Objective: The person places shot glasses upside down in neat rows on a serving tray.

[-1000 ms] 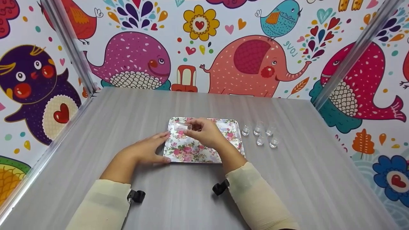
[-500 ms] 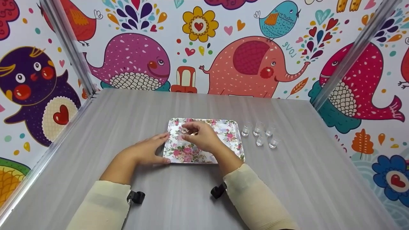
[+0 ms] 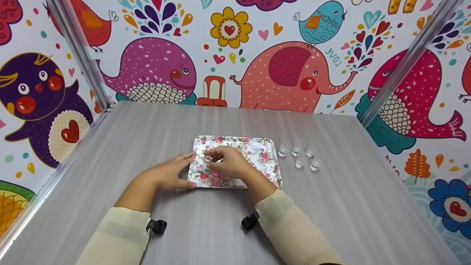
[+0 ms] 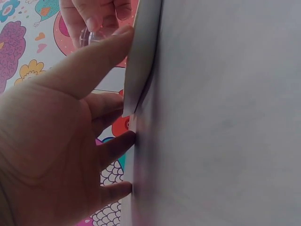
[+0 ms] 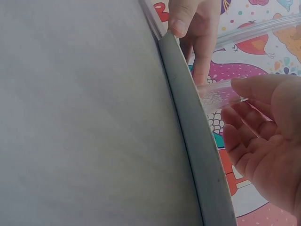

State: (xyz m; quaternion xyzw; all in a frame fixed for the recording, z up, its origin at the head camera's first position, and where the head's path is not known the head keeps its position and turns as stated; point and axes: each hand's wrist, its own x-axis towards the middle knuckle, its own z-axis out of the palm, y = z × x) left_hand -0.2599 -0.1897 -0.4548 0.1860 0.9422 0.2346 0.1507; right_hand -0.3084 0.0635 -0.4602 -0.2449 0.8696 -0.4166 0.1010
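Note:
A floral tray (image 3: 263, 156) lies on the grey table. My left hand (image 3: 171, 171) rests along the tray's left side, its thumb at the near corner and its fairly straight fingers at the edge, as the left wrist view also shows. Over the left part of the tray, my right hand (image 3: 232, 162) pinches a small clear shot glass (image 3: 208, 159) near its rim between thumb and fingers. The glass (image 5: 218, 95) stands upright in the right wrist view, its lower end hidden behind the tray's edge.
Several more clear shot glasses (image 3: 298, 156) stand in two loose rows on the table just right of the tray. Printed cartoon panels (image 3: 287, 77) and metal posts (image 3: 79, 51) border the table's back and sides.
The shot glass has turned from lying tilted sideways to upright, and the right hand has brought it slightly nearer and lower over the tray. The left hand has stayed put.

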